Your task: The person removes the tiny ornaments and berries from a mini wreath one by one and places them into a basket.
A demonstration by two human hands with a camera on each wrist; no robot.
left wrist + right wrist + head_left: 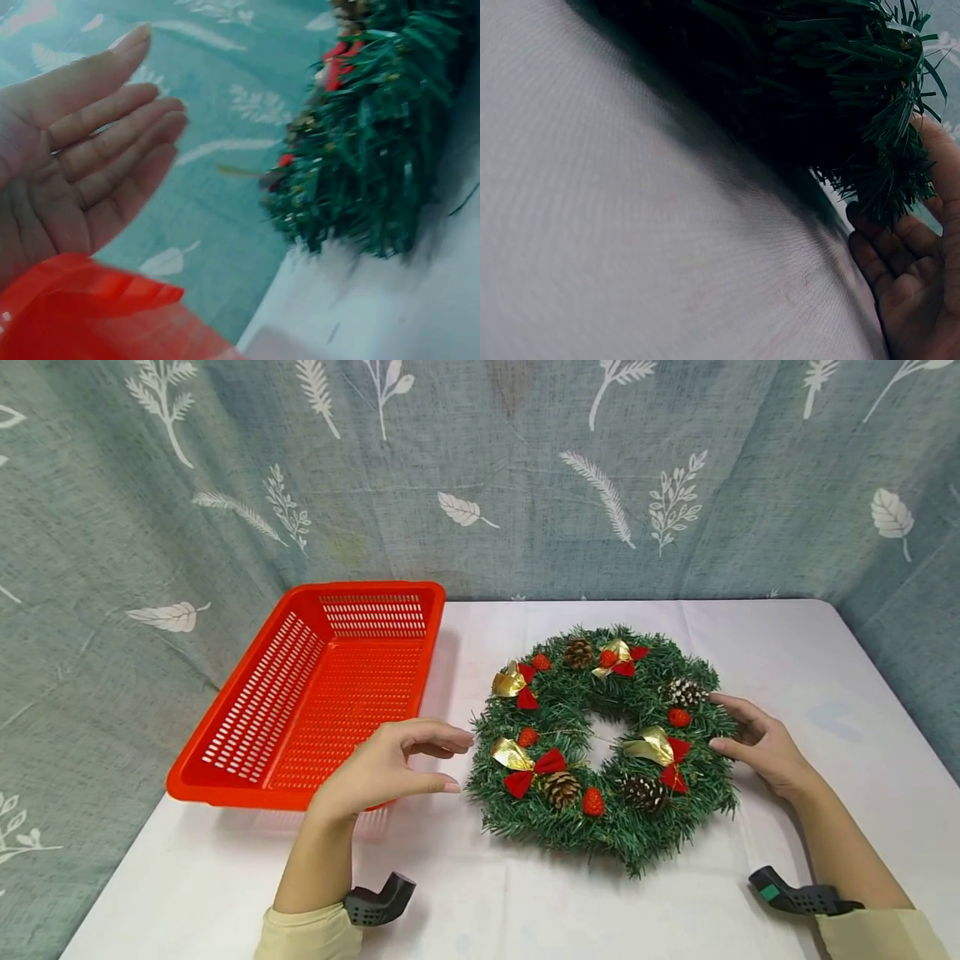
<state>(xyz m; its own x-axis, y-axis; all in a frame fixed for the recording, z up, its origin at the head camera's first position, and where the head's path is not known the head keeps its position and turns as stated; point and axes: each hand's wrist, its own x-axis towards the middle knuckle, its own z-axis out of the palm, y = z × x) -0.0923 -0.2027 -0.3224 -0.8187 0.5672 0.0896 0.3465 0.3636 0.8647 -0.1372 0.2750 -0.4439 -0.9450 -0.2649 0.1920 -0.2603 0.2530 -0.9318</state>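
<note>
A green Christmas wreath (502,793) with pine cones, red berries and red and gold bows lies on the white table. My right hand (767,750) is at its right edge, thumb and fingers around the outer greenery. From the right wrist, the curled fingers (891,259) show below the wreath's needles (885,150), which partly hide the hand. My left hand (386,766) hovers just left of the wreath, thumb and fingers spread apart, holding nothing. In the left wrist view its bare palm (45,199) shows, apart from the wreath (367,135).
A red plastic basket (431,635) with slotted sides stands on the table (480,902) at the left, and the left hand overlaps its front right corner. Behind the table hangs a grey-green curtain (510,477) with white leaf prints.
</note>
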